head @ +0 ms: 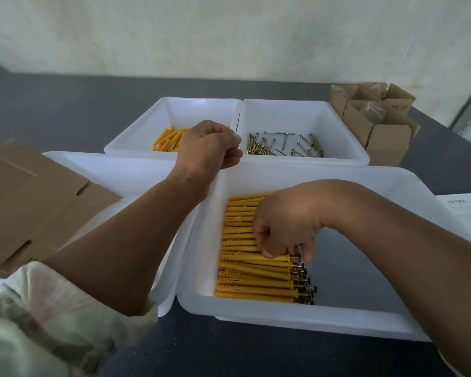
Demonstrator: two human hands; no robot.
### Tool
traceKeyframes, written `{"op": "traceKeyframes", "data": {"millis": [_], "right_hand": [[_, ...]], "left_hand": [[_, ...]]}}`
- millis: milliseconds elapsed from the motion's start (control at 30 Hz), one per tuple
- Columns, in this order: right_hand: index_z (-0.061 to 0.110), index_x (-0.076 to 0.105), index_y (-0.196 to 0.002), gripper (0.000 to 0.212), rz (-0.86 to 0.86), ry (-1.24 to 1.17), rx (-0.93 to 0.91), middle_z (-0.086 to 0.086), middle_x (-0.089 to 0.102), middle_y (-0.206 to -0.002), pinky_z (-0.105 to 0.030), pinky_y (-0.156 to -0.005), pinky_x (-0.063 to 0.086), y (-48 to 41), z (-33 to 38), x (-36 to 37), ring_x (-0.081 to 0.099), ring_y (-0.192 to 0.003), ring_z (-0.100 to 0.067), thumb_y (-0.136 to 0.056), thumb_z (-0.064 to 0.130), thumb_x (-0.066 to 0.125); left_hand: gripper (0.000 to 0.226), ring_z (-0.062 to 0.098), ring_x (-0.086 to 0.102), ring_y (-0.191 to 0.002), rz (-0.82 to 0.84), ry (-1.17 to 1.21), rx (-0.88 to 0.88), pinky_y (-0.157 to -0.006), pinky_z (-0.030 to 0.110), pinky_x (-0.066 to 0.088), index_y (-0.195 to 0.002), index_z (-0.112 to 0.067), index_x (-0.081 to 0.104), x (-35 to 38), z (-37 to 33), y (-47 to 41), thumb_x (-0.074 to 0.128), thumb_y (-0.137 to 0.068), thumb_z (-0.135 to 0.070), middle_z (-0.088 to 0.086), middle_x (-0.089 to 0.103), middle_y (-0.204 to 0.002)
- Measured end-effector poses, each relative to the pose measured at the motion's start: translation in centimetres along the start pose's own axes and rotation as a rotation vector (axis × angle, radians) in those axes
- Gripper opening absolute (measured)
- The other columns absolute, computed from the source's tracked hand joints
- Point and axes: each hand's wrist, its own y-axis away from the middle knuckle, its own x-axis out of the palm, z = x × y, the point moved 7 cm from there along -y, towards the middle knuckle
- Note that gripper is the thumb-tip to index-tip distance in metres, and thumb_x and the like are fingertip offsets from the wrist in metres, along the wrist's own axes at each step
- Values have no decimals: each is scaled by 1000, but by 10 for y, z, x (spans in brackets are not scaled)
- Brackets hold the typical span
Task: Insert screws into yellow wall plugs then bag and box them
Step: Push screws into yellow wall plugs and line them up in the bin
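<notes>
Pale sleeve (38, 322) lies lowest, over the dark bench (229, 357), where the big white tub (283, 314) holds a row of yellow wall plugs (253, 268) with screws in them. Right hand (286, 229) fingers pinch one plug in that row. Left hand (207, 145) hovers with fingers curled at the front rims of the far plug tub (158, 112) and screw tub (337, 118); whether they hold anything I cannot tell.

Bright yellow is being shown by the loose wall plugs (169, 140) and by the filled plugs (245, 268), whose screw heads (305, 281) are being seen as dark. Brassy gold is being displayed by the loose screws (267, 148). The tubs (283, 112) are being rendered plain white, the cardboard boxes (386, 140) plain brown, the table (65, 104) dark grey, the wall (229, 36) mottled off-white, and the sleeve (38, 308) pale green with faint pink blotches.
</notes>
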Motion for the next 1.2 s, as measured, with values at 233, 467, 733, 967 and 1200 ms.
{"op": "traceKeyframes", "data": {"millis": [233, 467, 733, 967, 1200], "right_hand": [[10, 67, -106, 16, 22, -18, -14, -9, 69, -95, -28, -63, 61, 2, 1, 0, 72, -91, -25, -93, 6, 58], [28, 68, -87, 12, -469, -128, -157, 6, 72, -76, -18, -51, 51, 24, -9, -61, 71, -62, -9, -93, 28, 59], [13, 70, -92, 26, -988, -256, 109, 0, 66, -86, -26, -56, 37, 8, -84, -100, 59, -82, -19, -96, 32, 53], [13, 49, -67, 37, -868, -174, 267, -2, 51, -70, -29, -51, 27, -28, -111, -110, 47, -65, -19, -96, 36, 47], [11, 56, -127, 40, -652, -111, 373, -12, 54, -134, -32, -91, 37, -50, -112, -115, 51, -119, -29, -99, 37, 44]], "left_hand": [[7, 11, 67, -60, -5, -8, -2, -57, 21, 54, -80, -8, 63, 0, 0, -1, 64, -85, -3, 5, 66, -68], [8, 13, 67, -61, -5, -9, -1, -58, 21, 54, -80, -8, 62, 0, 1, -1, 64, -86, -2, 7, 66, -69], [10, 11, 66, -58, -1, -8, -8, -57, 21, 55, -80, -7, 62, 1, 0, 0, 63, -87, 0, 8, 64, -71], [14, 10, 65, -57, -1, -3, -8, -56, 19, 54, -77, -9, 61, 0, 1, 0, 63, -87, 1, 6, 63, -69], [14, 12, 65, -59, -9, -1, -7, -58, 21, 56, -79, -9, 61, 0, 3, -2, 63, -87, 3, 6, 63, -70]]}}
